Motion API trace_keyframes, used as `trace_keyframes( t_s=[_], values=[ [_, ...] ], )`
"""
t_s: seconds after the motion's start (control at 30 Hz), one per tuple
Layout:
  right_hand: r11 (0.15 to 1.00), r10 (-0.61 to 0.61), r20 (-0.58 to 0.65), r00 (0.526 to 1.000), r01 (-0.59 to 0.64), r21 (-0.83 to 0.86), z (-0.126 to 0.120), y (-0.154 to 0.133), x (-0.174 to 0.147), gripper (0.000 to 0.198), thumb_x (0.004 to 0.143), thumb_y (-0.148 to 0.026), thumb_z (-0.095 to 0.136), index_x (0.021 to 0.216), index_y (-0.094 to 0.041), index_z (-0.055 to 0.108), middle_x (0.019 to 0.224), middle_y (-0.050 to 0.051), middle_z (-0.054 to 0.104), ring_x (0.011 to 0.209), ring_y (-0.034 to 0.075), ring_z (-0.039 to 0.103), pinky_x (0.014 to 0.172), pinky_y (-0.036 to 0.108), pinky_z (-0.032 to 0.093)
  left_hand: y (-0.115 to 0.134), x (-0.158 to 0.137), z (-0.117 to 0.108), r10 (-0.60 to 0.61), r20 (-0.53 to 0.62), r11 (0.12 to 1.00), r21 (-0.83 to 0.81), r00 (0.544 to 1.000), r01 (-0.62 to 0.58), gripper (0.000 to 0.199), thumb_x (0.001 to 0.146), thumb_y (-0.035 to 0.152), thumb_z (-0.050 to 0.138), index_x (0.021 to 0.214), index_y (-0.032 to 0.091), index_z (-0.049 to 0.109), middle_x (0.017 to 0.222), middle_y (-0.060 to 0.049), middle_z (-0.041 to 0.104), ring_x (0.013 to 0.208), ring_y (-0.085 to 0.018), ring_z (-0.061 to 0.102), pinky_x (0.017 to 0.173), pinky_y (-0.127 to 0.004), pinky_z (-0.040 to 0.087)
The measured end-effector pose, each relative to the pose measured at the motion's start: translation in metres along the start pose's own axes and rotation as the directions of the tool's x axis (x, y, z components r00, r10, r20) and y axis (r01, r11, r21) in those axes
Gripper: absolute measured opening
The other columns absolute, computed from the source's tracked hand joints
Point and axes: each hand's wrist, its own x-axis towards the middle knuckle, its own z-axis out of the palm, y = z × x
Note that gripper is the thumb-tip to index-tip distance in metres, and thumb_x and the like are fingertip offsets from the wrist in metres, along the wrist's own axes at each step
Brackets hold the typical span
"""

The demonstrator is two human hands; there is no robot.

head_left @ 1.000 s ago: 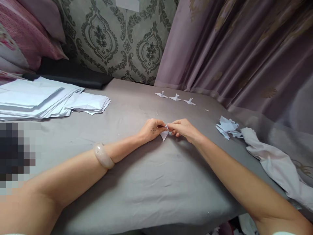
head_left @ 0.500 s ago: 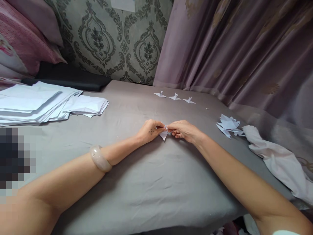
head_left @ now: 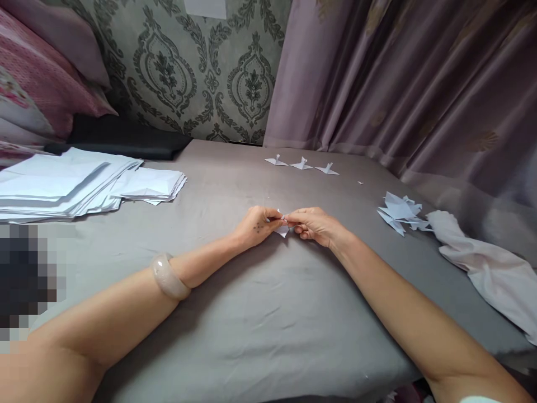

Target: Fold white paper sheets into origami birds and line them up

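Note:
A small folded white paper piece [head_left: 282,230] is pinched between my hands above the middle of the grey cloth. My left hand [head_left: 260,225], with small dark marks on its back, closes thumb and fingers on its left side. From the right, my right hand [head_left: 315,225] grips the paper's upper part with its fingertips, its other fingers curled under. Fingers cover most of the piece, so its exact shape is hidden; one pointed end shows below them. Farther back, three folded paper figures [head_left: 301,163] with raised tips stand in a row.
Stacks of white paper [head_left: 46,179] and smaller sheets [head_left: 151,183] lie at the left, before a black folded cloth [head_left: 130,137]. A heap of folded paper pieces [head_left: 401,211] lies right, beside a pale cloth [head_left: 482,268]. Curtains [head_left: 361,73] hang behind. A person's pixelated head shows at left.
Both hands stay on the folded paper with small finger movements. Its lower point shows slightly less than before. The view has shifted a little.

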Motion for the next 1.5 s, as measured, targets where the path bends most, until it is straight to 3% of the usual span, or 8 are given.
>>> trace_keyframes(
  t_s=[0.33, 0.63, 0.93, 1.2, 1.37, 1.5],
  values=[
    [0.995, -0.081, 0.027, 0.996, 0.080, 0.057, -0.003, 0.009, 0.000, 0.020, 0.066, -0.030, 0.076, 0.069, -0.012, 0.066, 0.060, -0.002, 0.053, 0.049, 0.003, 0.040, 0.035, 0.015, 0.027, -0.004, 0.001, 0.002, -0.001, 0.004, 1.000, -0.031, 1.000, 0.001, 0.030, 0.084, 0.038, 0.056, 0.082, 0.014, 0.073, 0.064, 0.000, 0.059, 0.060, -0.010, 0.045, 0.056, -0.020, 0.034],
    [0.993, -0.048, 0.079, 0.996, 0.040, 0.108, -0.006, 0.009, 0.002, 0.020, 0.067, -0.025, 0.072, 0.060, -0.014, 0.058, 0.059, -0.002, 0.052, 0.048, 0.004, 0.041, 0.036, 0.015, 0.027, -0.004, 0.000, 0.004, 0.006, -0.028, 0.999, -0.044, 1.000, -0.008, 0.030, 0.084, 0.039, 0.058, 0.087, 0.015, 0.075, 0.073, -0.002, 0.069, 0.065, -0.012, 0.056, 0.061, -0.020, 0.041],
    [0.991, -0.103, 0.052, 0.993, 0.098, 0.089, -0.006, 0.013, 0.005, 0.021, 0.068, -0.024, 0.071, 0.057, -0.014, 0.056, 0.054, -0.002, 0.049, 0.047, 0.004, 0.037, 0.035, 0.016, 0.025, 0.002, 0.000, 0.005, 0.032, -0.054, 0.999, 0.023, 0.998, -0.031, 0.027, 0.084, 0.035, 0.057, 0.082, 0.014, 0.075, 0.071, -0.002, 0.069, 0.063, -0.011, 0.056, 0.057, -0.019, 0.039],
    [0.964, -0.058, 0.015, 0.998, 0.052, 0.261, -0.010, 0.011, 0.001, 0.016, 0.070, -0.021, 0.072, 0.064, -0.013, 0.059, 0.067, 0.001, 0.055, 0.050, 0.004, 0.042, 0.037, 0.016, 0.031, 0.002, 0.000, 0.005, 0.067, -0.129, 0.995, 0.086, 0.989, -0.056, 0.025, 0.084, 0.032, 0.057, 0.078, 0.015, 0.073, 0.070, -0.001, 0.069, 0.063, -0.011, 0.056, 0.062, -0.020, 0.042],
    [0.958, -0.069, 0.007, 0.998, 0.064, 0.280, -0.010, 0.013, 0.000, 0.014, 0.073, -0.019, 0.069, 0.066, -0.013, 0.059, 0.070, 0.002, 0.057, 0.051, 0.004, 0.044, 0.038, 0.016, 0.032, 0.002, 0.002, 0.004, 0.013, -0.258, 0.991, 0.129, 0.966, 0.021, 0.024, 0.084, 0.032, 0.056, 0.073, 0.016, 0.069, 0.071, -0.002, 0.069, 0.066, -0.013, 0.058, 0.067, -0.023, 0.043],
    [0.964, -0.073, -0.007, 0.997, 0.072, 0.257, -0.009, 0.014, -0.002, 0.014, 0.073, -0.021, 0.070, 0.065, -0.014, 0.060, 0.066, 0.000, 0.056, 0.049, 0.004, 0.043, 0.038, 0.016, 0.032, 0.003, 0.000, 0.000, 0.027, -0.289, 0.964, 0.260, 0.957, 0.052, 0.015, 0.077, 0.029, 0.062, 0.087, 0.018, 0.065, 0.087, -0.005, 0.069, 0.081, -0.018, 0.059, 0.079, -0.029, 0.045]
  ],
)
